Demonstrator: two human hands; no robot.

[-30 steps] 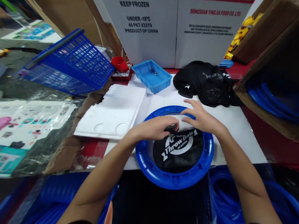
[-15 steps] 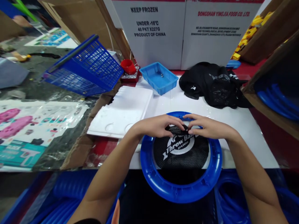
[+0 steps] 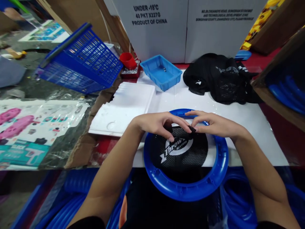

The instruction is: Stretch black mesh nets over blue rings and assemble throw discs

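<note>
A round black mesh fabric (image 3: 188,156) with white "Throw Ball" lettering lies within a blue plastic ring (image 3: 183,192). The ring rests partly on the table's front edge and partly over my lap. My right hand (image 3: 213,124) pinches the fabric's far edge between thumb and fingers, bunching up a small dark fold. From the other side my left hand (image 3: 162,123) reaches the same fold with its fingertips, its thumb well apart over the mesh. Behind the hands lies a heap of black mesh fabric (image 3: 219,79).
A light-blue tray (image 3: 162,84) with small metal bits stands behind, beside a white foam sheet (image 3: 124,106). A blue basket (image 3: 81,60) leans at the left, near a red cup (image 3: 128,61). A large carton (image 3: 162,38) walls off the back; boxes of blue parts flank the right.
My left thumb has spread farther from the fingers, and the mesh fabric has shifted left within the ring. The right fingers stay at its far edge. The camera view has tilted slightly downward.
</note>
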